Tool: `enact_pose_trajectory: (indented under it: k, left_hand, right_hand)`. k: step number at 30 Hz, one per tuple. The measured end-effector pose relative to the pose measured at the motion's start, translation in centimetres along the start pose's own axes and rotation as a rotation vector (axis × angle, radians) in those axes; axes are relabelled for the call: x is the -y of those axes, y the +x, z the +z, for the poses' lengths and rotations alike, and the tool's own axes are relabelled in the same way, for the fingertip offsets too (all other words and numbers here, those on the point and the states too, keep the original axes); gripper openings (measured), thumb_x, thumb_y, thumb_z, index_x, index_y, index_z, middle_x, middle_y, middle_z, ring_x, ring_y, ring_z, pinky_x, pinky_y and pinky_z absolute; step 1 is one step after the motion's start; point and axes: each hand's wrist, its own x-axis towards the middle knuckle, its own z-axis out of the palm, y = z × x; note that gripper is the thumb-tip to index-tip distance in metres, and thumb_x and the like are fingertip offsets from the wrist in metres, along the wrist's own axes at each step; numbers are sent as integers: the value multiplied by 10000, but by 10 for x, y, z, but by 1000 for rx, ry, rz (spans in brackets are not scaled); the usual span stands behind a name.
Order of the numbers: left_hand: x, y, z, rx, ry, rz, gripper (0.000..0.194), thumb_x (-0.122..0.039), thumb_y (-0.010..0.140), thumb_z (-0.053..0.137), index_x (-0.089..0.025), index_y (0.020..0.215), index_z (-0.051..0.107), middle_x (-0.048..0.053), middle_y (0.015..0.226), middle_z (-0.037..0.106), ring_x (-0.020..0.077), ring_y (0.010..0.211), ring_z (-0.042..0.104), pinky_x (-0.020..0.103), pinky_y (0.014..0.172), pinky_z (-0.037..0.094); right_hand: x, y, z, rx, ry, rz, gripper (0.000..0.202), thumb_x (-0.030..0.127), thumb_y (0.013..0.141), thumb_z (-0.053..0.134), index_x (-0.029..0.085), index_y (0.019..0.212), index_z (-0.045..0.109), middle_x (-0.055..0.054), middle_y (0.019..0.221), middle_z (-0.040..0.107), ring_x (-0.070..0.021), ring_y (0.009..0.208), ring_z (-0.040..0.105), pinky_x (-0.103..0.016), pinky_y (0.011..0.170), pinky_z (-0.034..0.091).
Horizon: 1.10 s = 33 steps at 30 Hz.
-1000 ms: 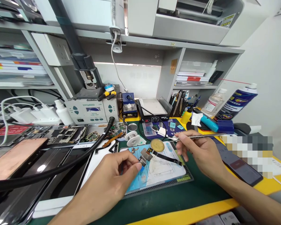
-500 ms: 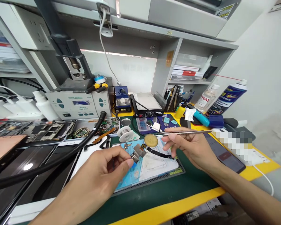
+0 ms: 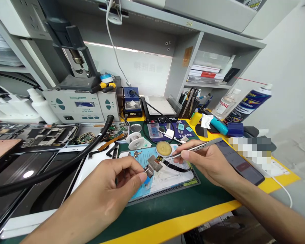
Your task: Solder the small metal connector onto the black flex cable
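Observation:
Between thumb and fingers, my left hand (image 3: 117, 183) pinches a small metal part (image 3: 149, 170) that has a flex cable and a bit of blue at its lower edge. My right hand (image 3: 205, 162) holds silver tweezers (image 3: 200, 145), their tips touching or very near the cable by the part's small gold-and-black connector (image 3: 159, 159). A black strap-like cable (image 3: 176, 166) runs from there to the right, below the right fingers. Under both hands lies a blue and white work pad (image 3: 165, 181). A round tin of yellowish paste (image 3: 163, 148) stands just behind the part.
A solder spool (image 3: 135, 140) stands behind the pad. A thick black hose (image 3: 66, 178) crosses phones at the left. A tray of circuit boards (image 3: 112, 132), a hot air station (image 3: 78, 105) and a soldering station (image 3: 132, 105) are farther back. A phone (image 3: 240, 162) lies right.
The tweezers have turned in my right hand, from nearly level to pointing down and left, with their tips now at the part. The camera view has shifted slightly.

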Motion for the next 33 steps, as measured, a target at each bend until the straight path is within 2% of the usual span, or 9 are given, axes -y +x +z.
enact_pose_trajectory:
  k: [6,11,16,20,27,33]
  left_hand:
    - [-3,0,1,18,36,-17,467,-651,925,563,-239,737,676,-10,657,510,141,597,420,227,506,329]
    - [-2,2,2,20,40,-25,432,-613,941,564,-246,749,685,-12,663,526,142,610,433,221,514,336]
    - [-2,1,2,23,56,-3,472,-647,926,543,-237,733,675,-4,670,538,139,596,422,224,499,322]
    - [-1,-1,-1,62,102,-17,488,-643,968,512,-231,768,683,-5,692,540,141,628,443,222,535,350]
    - [-4,-1,1,35,103,-10,482,-639,944,526,-227,729,654,-10,659,518,139,611,421,230,537,338]
    - [6,-1,-3,95,117,-28,486,-654,1003,492,-242,820,674,-6,732,551,145,655,448,221,540,360]
  right_hand:
    - [-4,-1,0,42,53,-7,225,390,825,937,212,917,834,-68,849,847,-209,786,822,-293,749,654]
    - [-4,0,2,58,92,18,224,385,820,944,212,897,825,-77,843,853,-218,771,832,-294,725,665]
    - [-8,0,-1,77,139,-2,141,310,862,921,222,927,831,-62,875,861,-195,787,843,-254,751,675]
    - [-11,0,-4,107,144,-19,104,269,887,901,223,955,838,-61,898,864,-193,815,849,-243,774,688]
    - [-7,2,-2,109,150,-19,95,271,882,906,218,924,840,-49,886,863,-176,795,842,-221,752,687]
    - [-4,3,1,115,183,13,152,297,860,924,195,919,830,-70,831,851,-178,754,834,-219,717,671]
